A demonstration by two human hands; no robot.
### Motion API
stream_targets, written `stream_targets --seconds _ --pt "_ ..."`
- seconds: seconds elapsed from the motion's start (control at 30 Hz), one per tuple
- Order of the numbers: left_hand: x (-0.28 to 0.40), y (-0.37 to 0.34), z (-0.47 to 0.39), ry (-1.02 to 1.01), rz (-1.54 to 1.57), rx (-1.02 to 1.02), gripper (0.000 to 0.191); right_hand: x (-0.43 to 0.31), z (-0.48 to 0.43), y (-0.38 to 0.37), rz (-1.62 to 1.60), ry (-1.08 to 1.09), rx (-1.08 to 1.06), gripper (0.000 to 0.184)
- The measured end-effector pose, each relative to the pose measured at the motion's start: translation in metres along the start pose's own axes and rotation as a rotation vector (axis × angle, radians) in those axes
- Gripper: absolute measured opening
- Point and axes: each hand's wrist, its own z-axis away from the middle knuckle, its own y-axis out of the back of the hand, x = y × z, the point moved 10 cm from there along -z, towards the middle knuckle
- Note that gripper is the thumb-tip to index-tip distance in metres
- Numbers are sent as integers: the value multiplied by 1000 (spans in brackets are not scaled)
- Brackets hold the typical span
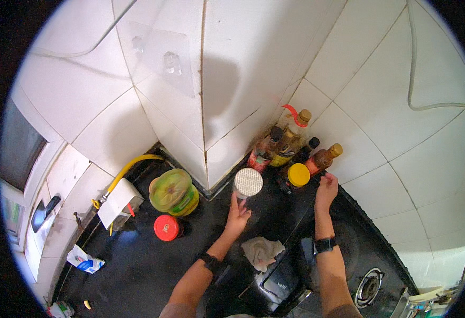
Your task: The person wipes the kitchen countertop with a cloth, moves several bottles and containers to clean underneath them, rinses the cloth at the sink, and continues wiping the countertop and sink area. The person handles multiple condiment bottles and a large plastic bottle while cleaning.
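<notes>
My left hand [238, 215] is at the near side of a round container with a white patterned lid [248, 182]. One raised fingertip meets the container's side, while the other fingers are apart from it. To the right, my right hand [326, 191] has its fingers bent together beside a brown glass bottle with a gold cap [323, 160]. Whether those fingers pinch anything is unclear. A dark jar with a yellow lid [298, 175] stands just left of that hand. Behind it are a large oil bottle with a red handle strip [290, 143], a dark-capped bottle with a red label [265, 148] and a slim black-capped bottle [307, 149].
A crumpled grey cloth [263, 252] lies between my forearms. On the left stand a green-yellow tub [174, 192], a red-lidded jar [167, 227] and a white boxy object [119, 204] near a yellow hose [133, 163]. The tiled wall corner [207, 175] juts out ahead. A gas burner [369, 287] is lower right.
</notes>
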Motion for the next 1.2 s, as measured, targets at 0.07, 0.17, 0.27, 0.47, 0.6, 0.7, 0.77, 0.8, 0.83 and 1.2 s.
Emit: stream_targets --seconds 0.07,0.17,0.27,0.47,0.6,0.7,0.77,0.8,0.83,1.2 --pt "11 -2 1 -5 -51 23 77 -42 12 -31 -195 88 -252 28" --pt "51 5 14 -107 -327 179 67 -90 19 -99 -546 -39 -623 25" --pt "115 -5 22 -416 -736 197 55 -98 11 -125 -405 -151 -630 25" --pt "134 -36 16 -551 -1106 2 57 -81 14 -136 -1017 -583 -529 23" --pt "131 -30 18 -551 -1078 30 61 -98 4 -114 -970 -449 -477 18" --pt "128 -24 16 -516 -1086 16 64 -130 6 -100 -988 -314 -584 17" --pt "128 -23 17 -540 -1065 12 65 -143 10 -80 -1029 -292 -543 15" --pt "123 -22 15 -495 -1076 -10 65 -151 13 -70 -1042 -274 -541 15" --pt "120 -22 15 -474 -1079 -25 66 -157 16 -58 -1045 -266 -519 15" --pt "118 -29 26 -460 -1025 17 73 -175 84 35 -976 -262 -621 15"
